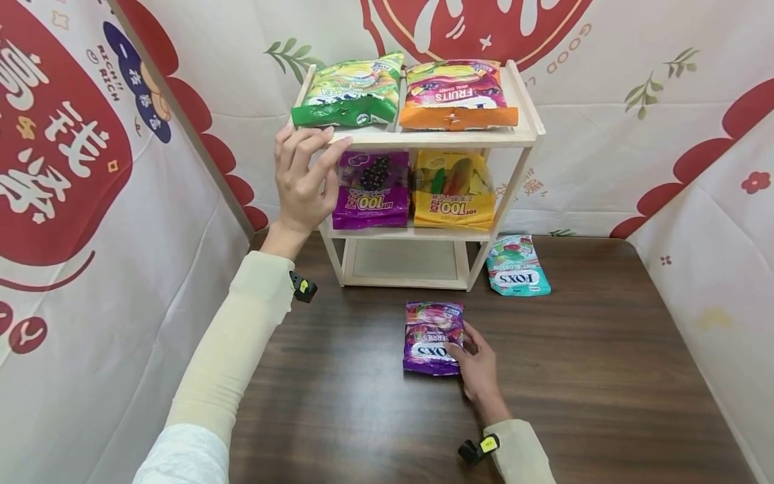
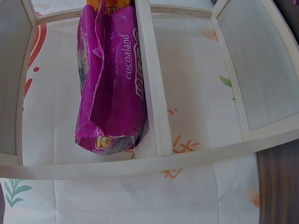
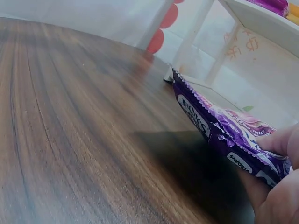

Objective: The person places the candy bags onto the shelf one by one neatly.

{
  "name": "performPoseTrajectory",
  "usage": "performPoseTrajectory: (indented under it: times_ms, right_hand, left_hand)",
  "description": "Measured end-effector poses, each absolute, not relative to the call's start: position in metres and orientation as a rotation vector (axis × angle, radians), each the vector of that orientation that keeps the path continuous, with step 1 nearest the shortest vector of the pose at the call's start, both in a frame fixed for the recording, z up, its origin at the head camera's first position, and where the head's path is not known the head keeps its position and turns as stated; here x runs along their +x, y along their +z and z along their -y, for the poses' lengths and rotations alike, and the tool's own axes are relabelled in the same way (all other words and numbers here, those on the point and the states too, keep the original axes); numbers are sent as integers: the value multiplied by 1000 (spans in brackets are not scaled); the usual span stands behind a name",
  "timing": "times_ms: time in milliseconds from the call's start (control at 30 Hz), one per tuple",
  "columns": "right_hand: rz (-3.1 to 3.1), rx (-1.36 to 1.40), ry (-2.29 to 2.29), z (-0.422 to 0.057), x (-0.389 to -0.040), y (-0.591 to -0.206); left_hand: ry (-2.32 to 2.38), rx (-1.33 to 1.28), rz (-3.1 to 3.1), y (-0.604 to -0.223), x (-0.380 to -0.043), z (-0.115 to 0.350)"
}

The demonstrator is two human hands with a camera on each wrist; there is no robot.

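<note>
My right hand (image 1: 480, 366) pinches the right edge of a purple Fox's berries candy bag (image 1: 432, 336), thumb on top. In the right wrist view the bag (image 3: 219, 128) is tilted over the table and casts a shadow, with fingers beneath it. My left hand (image 1: 305, 178) grips the front left corner of a small wooden shelf rack (image 1: 435, 139), fingers over the top board's edge and thumb lower. Just above those fingers lies a green candy bag (image 1: 351, 94). A purple Cocoaland bag (image 1: 371, 191) stands on the middle shelf beside the hand. The left wrist view does not show the hand.
An orange and pink fruits candy bag (image 1: 456, 94) lies on the top board's right side. A yellow bag (image 1: 453, 191) stands on the middle shelf. Right of the rack, a teal Fox's bag (image 1: 518, 265) lies on the brown table (image 1: 605, 376). Printed cloth walls (image 1: 605, 168) surround the table.
</note>
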State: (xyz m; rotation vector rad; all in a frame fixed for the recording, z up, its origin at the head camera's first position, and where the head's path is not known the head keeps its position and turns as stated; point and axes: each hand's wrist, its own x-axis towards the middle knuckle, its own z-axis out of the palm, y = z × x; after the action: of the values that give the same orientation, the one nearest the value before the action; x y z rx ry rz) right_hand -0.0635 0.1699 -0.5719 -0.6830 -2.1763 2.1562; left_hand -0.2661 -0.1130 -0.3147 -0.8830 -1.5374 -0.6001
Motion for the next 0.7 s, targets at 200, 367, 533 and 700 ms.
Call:
performPoseTrajectory:
  times_ms: [200, 367, 533, 700]
  right_hand:
    - [2167, -650, 2172, -161, -67, -567]
    - [2122, -635, 2210, -153, -72, -562]
    - [2135, -606, 2222, -145, -80, -556]
    - [2122, -555, 2198, -140, -89, -550]
  left_hand:
    - [-606, -871, 1534, -315, -265, 112]
    - [-621, -874, 1533, -315, -265, 110]
    - [-636, -866, 1526, -315, -266, 109]
    - [-649, -862, 1518, -314, -266, 108]
